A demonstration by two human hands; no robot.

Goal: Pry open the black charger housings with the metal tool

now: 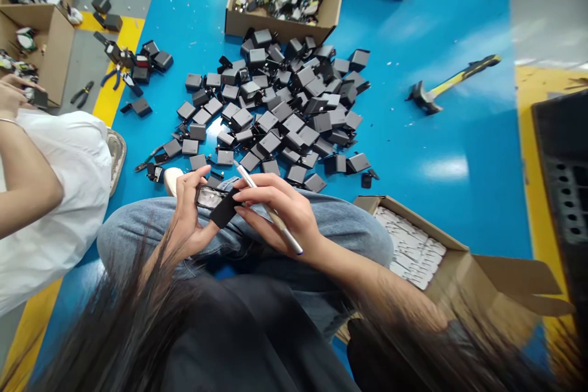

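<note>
Above my lap, my left hand [189, 220] grips a small dark case [211, 197] whose inside shows silvery. A flat black panel [224, 211] is tilted beside the case, between both hands. My right hand [285, 211] holds a slim silver pen-like tool [269, 208], its narrow tip pointing up and left, and its fingertips touch the panel's upper edge. Whether the panel is joined to the case cannot be made out. Just beyond my hands lies a wide pile of dark grey cases [280, 113] on the blue floor.
A carton of mixed parts [285, 27] stands behind the pile. A hammer [441, 86] lies at the right. Near my right knee is an open box of white pieces [408, 248]. Another person [50, 177] sits at the left, near pliers [82, 95] and more cartons [57, 52].
</note>
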